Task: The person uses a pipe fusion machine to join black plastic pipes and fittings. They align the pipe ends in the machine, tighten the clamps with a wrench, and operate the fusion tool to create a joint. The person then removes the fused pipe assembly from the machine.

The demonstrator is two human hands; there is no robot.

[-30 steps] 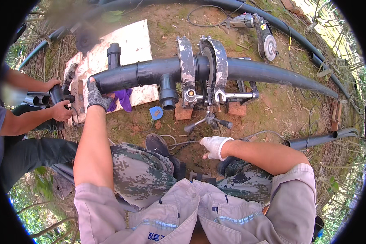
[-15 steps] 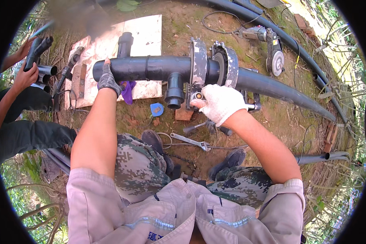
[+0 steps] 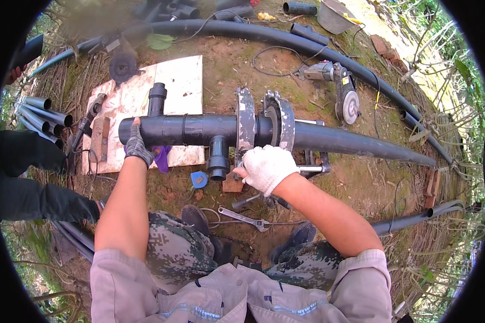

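A black plastic pipe fitting (image 3: 210, 129) with short side branches lies crosswise before me. My left hand (image 3: 139, 148), in a grey glove, grips its left end, thumb on top; the other fingers are mostly hidden. A purple cloth (image 3: 163, 158) hangs beside that hand. Two scuffed ring clamps, a left one (image 3: 246, 121) and a right one (image 3: 281, 119), encircle the line, and a long black pipe (image 3: 355, 141) runs right from them. My right hand (image 3: 268, 169), in a white knit glove, is closed at the clamps' lower near side; what its fingers hold is hidden.
A stained board (image 3: 180, 81) lies under the left end. An angle grinder (image 3: 342, 89) rests beyond the clamps. Near my feet are an adjustable wrench (image 3: 245, 218) and a blue tape measure (image 3: 199, 179). Another person's legs (image 3: 37, 199) stand at left, near stacked pipes (image 3: 46, 121).
The view has tilted up, showing more ground and a bucket at the far side. The other person's hands have moved toward the left edge. My right hand's fingers have curled in more.
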